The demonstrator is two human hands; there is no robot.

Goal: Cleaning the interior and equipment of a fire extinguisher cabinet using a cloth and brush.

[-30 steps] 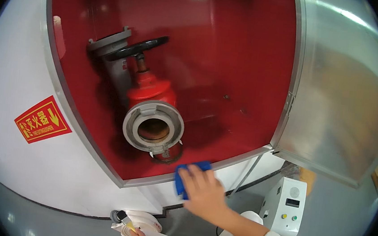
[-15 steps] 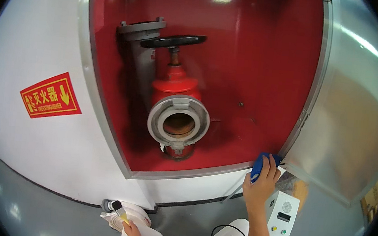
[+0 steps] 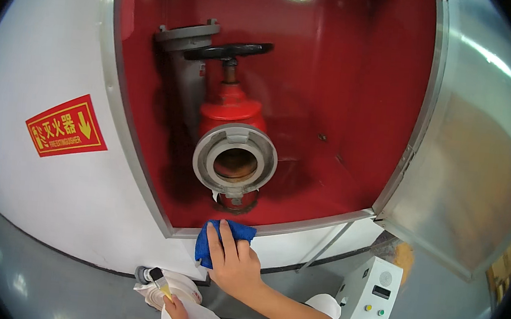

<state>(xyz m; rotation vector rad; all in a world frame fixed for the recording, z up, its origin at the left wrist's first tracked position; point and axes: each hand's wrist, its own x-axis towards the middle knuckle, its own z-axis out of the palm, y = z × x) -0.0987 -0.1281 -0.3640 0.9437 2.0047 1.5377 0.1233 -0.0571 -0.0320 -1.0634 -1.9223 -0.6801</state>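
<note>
My right hand (image 3: 234, 272) presses a folded blue cloth (image 3: 204, 249) against the metal lower frame (image 3: 286, 228) of a red-lined hydrant cabinet. The fingers lie over the cloth, near the frame's left half. Just above it stands a red hydrant valve (image 3: 232, 110) with a black handwheel (image 3: 231, 50) and a grey round outlet (image 3: 202, 155), open at the front. Low at the left, my left hand (image 3: 177, 314) is closed round the yellow handle of a flat paintbrush (image 3: 160, 280). The dark bristles point up and to the left.
A rolled white fire hose (image 3: 181, 283) with a metal coupling rests beside my left hand. The cabinet door (image 3: 454, 177) hangs open at the right. Below it stands a white box with buttons (image 3: 374, 297). A grey hose nozzle or pipe (image 3: 187, 38) leans behind the valve.
My right hand has moved left with the blue cloth along the lower frame, from its right corner to below the valve. The left hand still holds the brush, nearly unmoved.
</note>
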